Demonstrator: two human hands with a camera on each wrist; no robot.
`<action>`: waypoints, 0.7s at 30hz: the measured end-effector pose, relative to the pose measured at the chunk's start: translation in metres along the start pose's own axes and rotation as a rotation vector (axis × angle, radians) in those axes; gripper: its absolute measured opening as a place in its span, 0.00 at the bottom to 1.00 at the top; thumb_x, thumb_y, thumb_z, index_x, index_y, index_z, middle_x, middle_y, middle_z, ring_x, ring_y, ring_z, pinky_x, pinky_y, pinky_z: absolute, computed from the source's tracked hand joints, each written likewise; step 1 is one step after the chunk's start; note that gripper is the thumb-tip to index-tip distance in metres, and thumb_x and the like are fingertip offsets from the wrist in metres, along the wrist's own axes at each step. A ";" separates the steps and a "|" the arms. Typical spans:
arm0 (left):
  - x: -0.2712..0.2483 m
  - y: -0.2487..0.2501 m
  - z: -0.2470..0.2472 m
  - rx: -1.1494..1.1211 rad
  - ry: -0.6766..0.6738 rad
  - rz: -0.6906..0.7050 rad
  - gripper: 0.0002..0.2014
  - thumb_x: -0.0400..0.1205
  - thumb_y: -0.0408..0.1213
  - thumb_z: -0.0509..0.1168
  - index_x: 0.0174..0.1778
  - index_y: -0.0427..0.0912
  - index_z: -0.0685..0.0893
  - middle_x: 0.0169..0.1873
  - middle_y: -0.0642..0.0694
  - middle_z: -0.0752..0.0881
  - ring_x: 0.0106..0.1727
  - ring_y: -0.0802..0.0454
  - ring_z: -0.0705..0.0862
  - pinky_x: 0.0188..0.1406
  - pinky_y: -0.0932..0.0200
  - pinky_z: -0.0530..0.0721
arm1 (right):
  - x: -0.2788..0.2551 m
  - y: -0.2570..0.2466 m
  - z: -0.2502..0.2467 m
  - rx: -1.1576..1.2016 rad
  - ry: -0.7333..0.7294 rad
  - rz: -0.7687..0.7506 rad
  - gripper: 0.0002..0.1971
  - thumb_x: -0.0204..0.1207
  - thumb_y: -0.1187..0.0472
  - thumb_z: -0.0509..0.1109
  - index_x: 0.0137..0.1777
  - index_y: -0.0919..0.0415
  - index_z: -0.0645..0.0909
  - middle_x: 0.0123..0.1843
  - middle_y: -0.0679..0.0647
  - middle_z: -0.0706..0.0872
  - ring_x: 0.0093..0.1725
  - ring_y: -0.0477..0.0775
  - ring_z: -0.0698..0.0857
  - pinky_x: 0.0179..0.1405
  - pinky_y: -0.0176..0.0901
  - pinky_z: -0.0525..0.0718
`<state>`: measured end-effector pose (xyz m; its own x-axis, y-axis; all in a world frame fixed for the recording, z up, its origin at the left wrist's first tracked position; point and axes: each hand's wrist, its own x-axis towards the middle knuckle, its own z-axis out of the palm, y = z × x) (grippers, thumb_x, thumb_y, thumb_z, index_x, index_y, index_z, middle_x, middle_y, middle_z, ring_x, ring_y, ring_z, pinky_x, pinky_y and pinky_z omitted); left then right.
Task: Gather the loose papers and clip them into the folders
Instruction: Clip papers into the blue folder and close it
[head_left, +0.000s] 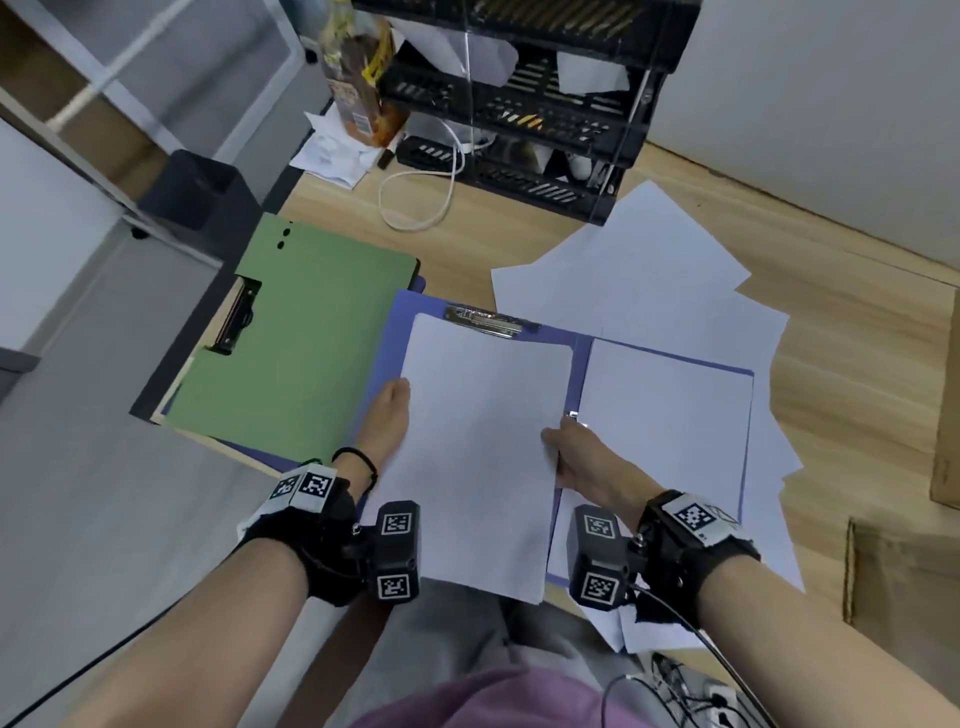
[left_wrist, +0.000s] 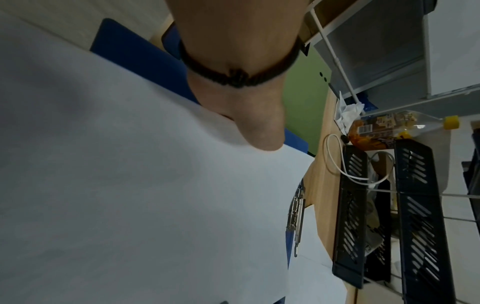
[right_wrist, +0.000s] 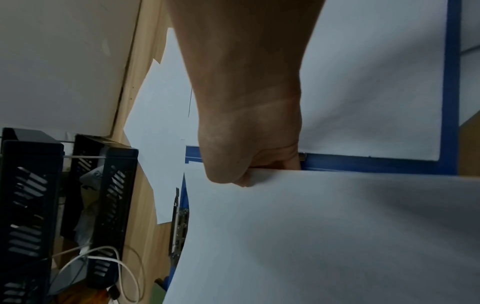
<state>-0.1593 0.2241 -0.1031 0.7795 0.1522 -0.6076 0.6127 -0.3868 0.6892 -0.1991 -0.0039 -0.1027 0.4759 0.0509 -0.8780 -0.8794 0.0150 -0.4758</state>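
An open blue folder (head_left: 582, 348) lies on the wooden desk, its metal clip (head_left: 488, 320) at the top of the left half. Both hands hold a stack of white paper (head_left: 478, 441) over that half, top edge just below the clip. My left hand (head_left: 387, 415) pinches the stack's left edge, thumb (left_wrist: 259, 131) on top. My right hand (head_left: 576, 452) grips the right edge, thumb (right_wrist: 228, 170) on top and fingers curled under. Another sheet (head_left: 670, 431) lies on the folder's right half. A closed green folder (head_left: 301, 343) lies to the left.
Several loose white sheets (head_left: 634, 270) are spread beyond and to the right of the blue folder. A black stacked tray rack (head_left: 530, 104), a snack bag (head_left: 358, 78) and a white cable (head_left: 415, 208) stand at the desk's back. A cardboard box (head_left: 904, 577) sits at right.
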 end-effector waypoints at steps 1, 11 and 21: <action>0.007 -0.003 -0.001 -0.019 0.025 0.037 0.11 0.89 0.38 0.48 0.46 0.43 0.74 0.45 0.45 0.75 0.50 0.47 0.75 0.51 0.56 0.68 | 0.002 -0.002 0.003 -0.031 0.045 0.016 0.08 0.82 0.69 0.53 0.54 0.60 0.72 0.39 0.57 0.77 0.31 0.52 0.77 0.22 0.38 0.77; 0.030 -0.017 -0.020 0.096 -0.071 0.078 0.12 0.87 0.36 0.53 0.38 0.42 0.73 0.34 0.46 0.73 0.40 0.51 0.68 0.41 0.57 0.66 | 0.007 0.003 0.001 -0.051 0.052 0.033 0.10 0.83 0.70 0.53 0.50 0.58 0.75 0.42 0.57 0.80 0.37 0.55 0.81 0.35 0.43 0.83; 0.053 -0.014 -0.029 0.044 -0.071 0.018 0.09 0.86 0.36 0.57 0.42 0.41 0.79 0.32 0.45 0.76 0.41 0.49 0.73 0.43 0.53 0.76 | 0.016 -0.012 0.010 -0.029 0.070 0.019 0.13 0.84 0.70 0.52 0.53 0.60 0.78 0.43 0.59 0.85 0.39 0.58 0.84 0.45 0.54 0.87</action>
<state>-0.1227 0.2644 -0.1339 0.7784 0.0801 -0.6226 0.5907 -0.4292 0.6833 -0.1806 0.0064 -0.1108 0.4601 -0.0186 -0.8877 -0.8879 -0.0145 -0.4599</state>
